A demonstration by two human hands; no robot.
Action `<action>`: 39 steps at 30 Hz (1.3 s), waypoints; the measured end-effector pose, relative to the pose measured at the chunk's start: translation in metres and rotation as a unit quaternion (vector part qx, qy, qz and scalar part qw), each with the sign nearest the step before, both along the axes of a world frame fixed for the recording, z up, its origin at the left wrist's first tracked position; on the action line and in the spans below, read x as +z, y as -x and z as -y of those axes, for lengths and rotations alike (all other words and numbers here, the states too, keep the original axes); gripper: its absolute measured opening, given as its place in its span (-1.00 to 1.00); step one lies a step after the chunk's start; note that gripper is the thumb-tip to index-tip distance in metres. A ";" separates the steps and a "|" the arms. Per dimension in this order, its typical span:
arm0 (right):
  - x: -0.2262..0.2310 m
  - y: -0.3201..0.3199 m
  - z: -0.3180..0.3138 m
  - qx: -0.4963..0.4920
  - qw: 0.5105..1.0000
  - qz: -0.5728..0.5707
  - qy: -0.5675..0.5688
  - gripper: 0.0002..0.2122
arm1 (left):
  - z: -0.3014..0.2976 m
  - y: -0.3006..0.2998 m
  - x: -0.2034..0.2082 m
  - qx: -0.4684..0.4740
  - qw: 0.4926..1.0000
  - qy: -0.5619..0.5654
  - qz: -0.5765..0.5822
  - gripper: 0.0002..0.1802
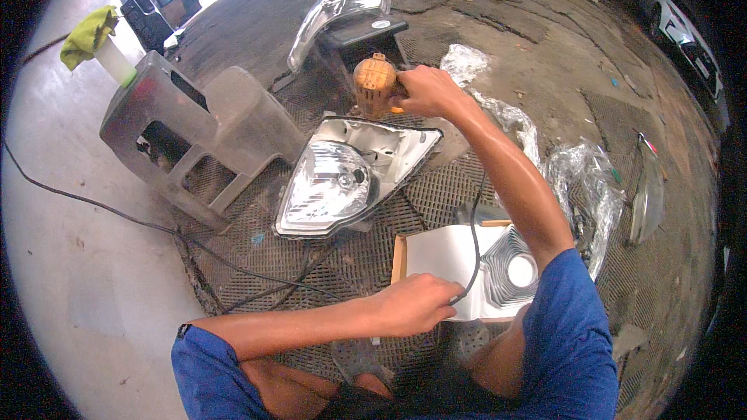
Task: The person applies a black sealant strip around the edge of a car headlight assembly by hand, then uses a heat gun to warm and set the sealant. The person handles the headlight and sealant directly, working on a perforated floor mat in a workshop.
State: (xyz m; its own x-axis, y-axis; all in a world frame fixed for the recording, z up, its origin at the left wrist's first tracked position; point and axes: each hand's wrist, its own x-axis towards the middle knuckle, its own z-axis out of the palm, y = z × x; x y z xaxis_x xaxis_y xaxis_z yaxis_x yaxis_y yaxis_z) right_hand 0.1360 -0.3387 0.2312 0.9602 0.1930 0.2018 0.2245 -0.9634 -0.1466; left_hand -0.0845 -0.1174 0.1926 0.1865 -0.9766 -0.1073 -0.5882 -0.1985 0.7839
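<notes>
Stretched forward, my right hand (pixel 428 93) is closed around a yellow corded power tool (pixel 374 76) with a rounded, vented end. Its exact kind is hard to tell from this angle. A black cord (pixel 478 225) runs down from it to my left hand (pixel 416 303), whose fingers pinch the cord near my knees. Between the tool and my left forearm lies a car headlight housing (pixel 334 187), its reflector facing up and no clear cover on it. Just below my right forearm, an open white cardboard box (pixel 424 257) holds a grey coil of sealant-like strip (pixel 498 268).
A grey plastic stool (pixel 218 120) lies on its side at left, a bottle (pixel 115 62) topped with a green cloth (pixel 87 35) at its far end. A clear headlight lens (pixel 338 15) rests by a black box (pixel 366 39). Crumpled plastic wrap (pixel 583 187) and another lens (pixel 647 194) lie right.
</notes>
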 end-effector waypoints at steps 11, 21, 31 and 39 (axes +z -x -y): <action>-0.010 0.022 0.018 0.013 1.000 0.001 -0.008 -0.58 | 0.004 0.000 -0.007 -0.012 1.000 0.018 0.006 -0.64; -0.030 0.033 0.044 0.023 0.999 0.022 -0.033 -0.57 | 0.010 -0.002 -0.005 -0.018 1.000 -0.009 0.002 -0.65; -0.041 0.047 0.059 0.008 0.999 0.024 -0.030 -0.52 | 0.014 -0.003 -0.005 -0.016 1.000 -0.016 -0.004 -0.71; -0.059 0.056 0.072 0.013 0.998 0.050 -0.038 -0.47 | 0.018 -0.003 -0.013 -0.010 1.000 -0.009 -0.006 -0.71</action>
